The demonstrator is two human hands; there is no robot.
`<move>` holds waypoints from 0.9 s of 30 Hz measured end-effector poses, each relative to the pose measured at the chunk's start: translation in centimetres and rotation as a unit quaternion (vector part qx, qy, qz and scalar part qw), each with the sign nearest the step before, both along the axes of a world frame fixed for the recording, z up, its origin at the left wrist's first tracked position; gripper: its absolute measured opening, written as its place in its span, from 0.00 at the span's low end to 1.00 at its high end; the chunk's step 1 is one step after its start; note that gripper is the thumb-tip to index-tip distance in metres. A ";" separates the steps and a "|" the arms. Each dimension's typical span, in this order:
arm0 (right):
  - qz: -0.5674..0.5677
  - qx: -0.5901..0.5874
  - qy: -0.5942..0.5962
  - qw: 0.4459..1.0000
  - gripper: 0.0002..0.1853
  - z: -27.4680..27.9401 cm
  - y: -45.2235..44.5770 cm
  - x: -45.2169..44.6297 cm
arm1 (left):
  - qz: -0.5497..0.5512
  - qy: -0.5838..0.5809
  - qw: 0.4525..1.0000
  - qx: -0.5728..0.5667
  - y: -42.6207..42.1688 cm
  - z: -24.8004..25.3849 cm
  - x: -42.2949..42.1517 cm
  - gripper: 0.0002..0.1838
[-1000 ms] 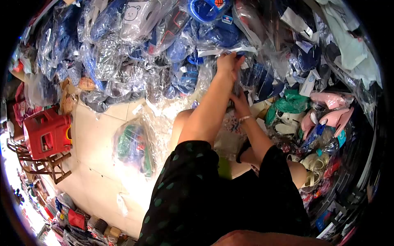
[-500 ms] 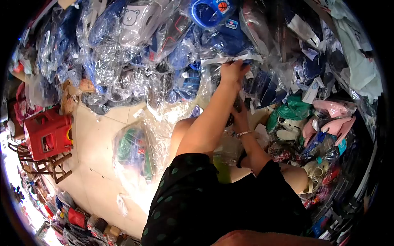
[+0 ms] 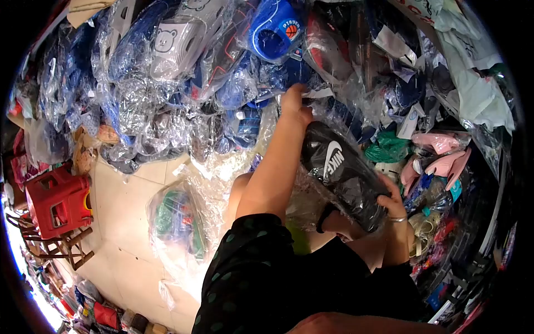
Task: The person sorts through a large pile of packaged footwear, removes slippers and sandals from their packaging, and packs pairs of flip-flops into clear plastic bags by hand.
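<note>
My right hand (image 3: 392, 199) is closed on the lower end of a black Nike slide sandal (image 3: 347, 172) in a clear plastic wrapper. The sandal slants across, its white logo facing up. My left hand (image 3: 296, 107) is at the lower edge of the piled footwear, closed on the edge of a clear plastic bag (image 3: 318, 93); its fingertips are partly hidden. Just above it lies a blue slide sandal (image 3: 273, 34) with a basketball badge. Left of that is a grey slide sandal (image 3: 169, 47) with a bear face.
Bagged footwear is heaped along the far side. Pink slippers (image 3: 442, 161) and a green plastic bag (image 3: 387, 147) lie at the right. On the tiled floor (image 3: 119, 217) rests a clear bag with green contents (image 3: 177, 214). A red stool (image 3: 58, 203) stands at the left.
The black sandal has come out from the pile toward me, in my right hand, which moved down and right. My left hand has shifted slightly left. The view has turned a little.
</note>
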State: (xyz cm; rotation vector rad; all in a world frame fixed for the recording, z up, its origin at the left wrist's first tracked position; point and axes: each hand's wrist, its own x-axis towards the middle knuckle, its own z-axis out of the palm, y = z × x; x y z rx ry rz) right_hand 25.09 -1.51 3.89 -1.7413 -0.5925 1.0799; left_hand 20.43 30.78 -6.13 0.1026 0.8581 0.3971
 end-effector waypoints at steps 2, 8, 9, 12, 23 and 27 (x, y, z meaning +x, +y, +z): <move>0.031 0.007 -0.010 0.999 0.37 0.0 -0.3 1.6 | 0.015 -0.085 0.996 -0.033 1.1 -0.9 -0.5 0.17; -0.102 0.156 -0.012 0.982 0.34 -2.0 -1.6 4.5 | 0.045 -0.185 0.980 -0.050 4.7 -2.1 -2.2 0.21; -0.137 0.144 0.001 0.980 0.33 -2.6 -1.0 5.9 | 0.049 -0.199 0.978 -0.034 4.5 -2.2 -2.1 0.26; -0.240 0.239 0.137 0.931 0.23 2.9 13.5 2.5 | 0.105 -0.169 0.980 0.015 3.2 -0.3 -1.6 0.34; -0.138 0.137 -0.372 0.908 0.38 -4.0 32.5 4.7 | 0.169 -0.087 0.982 0.019 2.1 2.9 -1.4 0.19; -0.113 0.088 -0.349 0.926 0.34 -3.7 31.7 5.8 | 0.196 -0.067 0.978 0.038 1.5 4.3 -1.6 0.21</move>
